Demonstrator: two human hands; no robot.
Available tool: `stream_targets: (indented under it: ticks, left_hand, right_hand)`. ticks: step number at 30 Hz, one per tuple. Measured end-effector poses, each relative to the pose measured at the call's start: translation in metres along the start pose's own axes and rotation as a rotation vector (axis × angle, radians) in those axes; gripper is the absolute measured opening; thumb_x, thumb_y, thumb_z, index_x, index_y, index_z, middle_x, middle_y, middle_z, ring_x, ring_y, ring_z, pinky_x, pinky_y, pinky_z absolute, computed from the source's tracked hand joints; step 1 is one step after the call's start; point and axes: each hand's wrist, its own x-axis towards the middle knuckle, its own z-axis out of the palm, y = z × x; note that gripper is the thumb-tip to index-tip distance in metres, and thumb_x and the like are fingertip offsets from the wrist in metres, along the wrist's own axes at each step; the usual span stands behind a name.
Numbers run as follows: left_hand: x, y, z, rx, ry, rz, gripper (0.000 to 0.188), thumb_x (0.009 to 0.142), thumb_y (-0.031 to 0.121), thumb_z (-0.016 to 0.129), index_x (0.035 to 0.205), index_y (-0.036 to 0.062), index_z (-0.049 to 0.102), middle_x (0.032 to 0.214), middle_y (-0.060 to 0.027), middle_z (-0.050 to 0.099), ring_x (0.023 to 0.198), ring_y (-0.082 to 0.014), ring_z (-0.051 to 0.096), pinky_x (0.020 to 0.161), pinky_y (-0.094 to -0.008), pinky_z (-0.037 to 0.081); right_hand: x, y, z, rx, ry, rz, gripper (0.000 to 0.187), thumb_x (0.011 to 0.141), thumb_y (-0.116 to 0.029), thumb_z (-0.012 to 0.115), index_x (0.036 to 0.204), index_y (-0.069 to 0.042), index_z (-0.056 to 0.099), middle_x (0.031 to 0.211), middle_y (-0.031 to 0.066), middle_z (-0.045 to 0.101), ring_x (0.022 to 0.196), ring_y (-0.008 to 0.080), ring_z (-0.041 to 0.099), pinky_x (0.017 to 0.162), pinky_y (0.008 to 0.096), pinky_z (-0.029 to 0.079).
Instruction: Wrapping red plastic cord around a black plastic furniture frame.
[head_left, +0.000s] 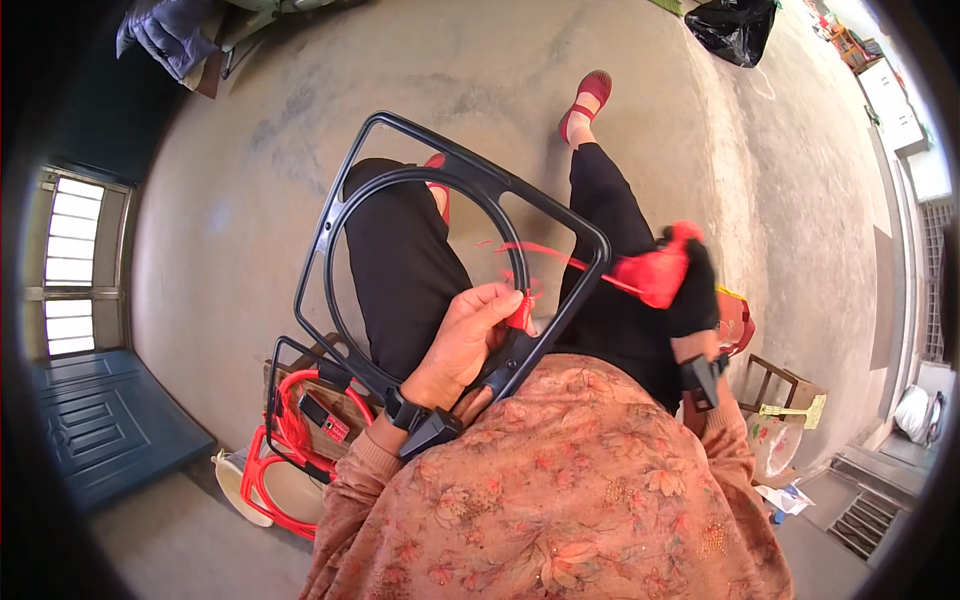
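Low at your left lies a stack of red and black frames (300,440). Your left hand (462,340) grips the black frame (440,190) over your lap, pinching red cord (521,312). Your gloved right hand (690,290) closes on the red bundle (652,275).

We note a black plastic frame with a ring inside (452,190), threaded with thin red plastic cord (545,252). A bright red bundle of cord (655,274) sits against a black fabric glove (697,290). Blouse (560,480): salmon pink, floral print. Trousers (400,260): black. Slip-on shoe (585,100): red. Stacked frames (295,440): red and black. Concrete floor (250,200): grey.
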Motion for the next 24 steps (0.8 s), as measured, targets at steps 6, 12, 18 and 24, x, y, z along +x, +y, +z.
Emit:
stream_targets:
  ticks: [6, 12, 18, 24]
  left_hand:
    - [0.001, 0.004, 0.005, 0.023, -0.046, -0.004, 0.015, 0.092, 0.016, 0.055, 0.09, 0.0012, 0.055, 0.073, -0.0065, 0.06, 0.068, -0.0139, 0.06, 0.064, -0.0241, 0.05]
    - [0.003, 0.0, 0.001, 0.082, -0.051, 0.064, 0.01, 0.092, 0.011, 0.054, 0.091, 0.0016, 0.055, 0.074, -0.0082, 0.062, 0.068, -0.0147, 0.062, 0.065, -0.0258, 0.052]
    - [0.004, -0.004, 0.004, 0.081, -0.03, 0.131, 0.014, 0.093, 0.014, 0.055, 0.085, 0.0039, 0.058, 0.073, -0.0057, 0.063, 0.065, -0.0107, 0.062, 0.062, -0.022, 0.051]
    - [0.005, 0.0, 0.007, 0.047, -0.022, 0.082, 0.017, 0.094, 0.016, 0.053, 0.084, 0.0028, 0.058, 0.071, -0.0061, 0.062, 0.065, -0.0132, 0.062, 0.06, -0.0232, 0.051]
  right_hand:
    - [-0.013, -0.058, -0.051, 0.194, -0.067, 0.045, 0.032, 0.092, -0.028, 0.05, 0.11, -0.002, 0.05, 0.074, -0.0019, 0.045, 0.062, 0.0077, 0.047, 0.062, 0.0257, 0.042]
    - [-0.027, -0.065, -0.06, 0.062, -0.04, 0.039, 0.03, 0.094, -0.027, 0.049, 0.109, -0.001, 0.05, 0.07, -0.0023, 0.04, 0.054, 0.005, 0.04, 0.05, 0.0224, 0.035]
    - [-0.027, -0.022, -0.023, -0.561, 0.017, 0.147, 0.031, 0.086, -0.008, 0.054, 0.117, -0.002, 0.054, 0.101, 0.0075, 0.06, 0.097, 0.0174, 0.057, 0.089, 0.0283, 0.043]
    - [-0.022, 0.018, 0.006, -1.36, -0.657, -0.144, 0.045, 0.082, -0.006, 0.055, 0.127, -0.001, 0.049, 0.12, 0.0129, 0.056, 0.117, 0.0263, 0.049, 0.102, 0.0341, 0.034]
